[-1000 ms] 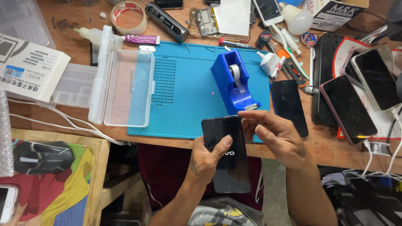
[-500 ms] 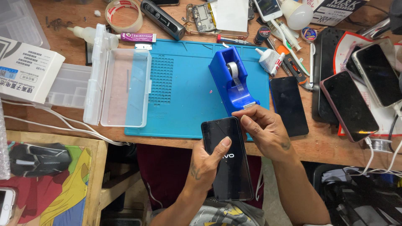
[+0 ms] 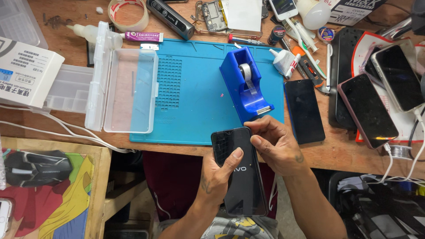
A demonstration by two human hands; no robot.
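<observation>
- We held a black smartphone (image 3: pixel 239 172) just off the near edge of the surface (image 3: pixel 186 148), over our lap, its dark glossy face up; our left hand (image 3: pixel 217 177) cradled its lower half, the thumb laid across the glass and the other fingers wrapped behind it.
- Our right hand (image 3: pixel 276 144) curled over the phone's top right corner, the fingers (image 3: pixel 259 144) bent and pressed against the edge; whether they pinched anything small there we could not tell.
- We judged the phone a thin, stiff, light slab, slick on its glass and likely fragile at the corners; the long side edges seemed the safest hold, with no pressure on the middle of the face.
- Just beyond lay a blue rubbery work mat (image 3: pixel 195 97) with a ribbed grid, matte and grippy-looking; on it stood a blue hard-plastic tape dispenser (image 3: pixel 245 84), its roll of clear tape upright.
- A clear plastic parts box (image 3: pixel 128 90) lay open on the mat's left edge; another dark phone (image 3: pixel 304 110) lay flat just beside the mat's right edge, and more phones (image 3: pixel 369 110) lay further right on the worn wooden surface.
</observation>
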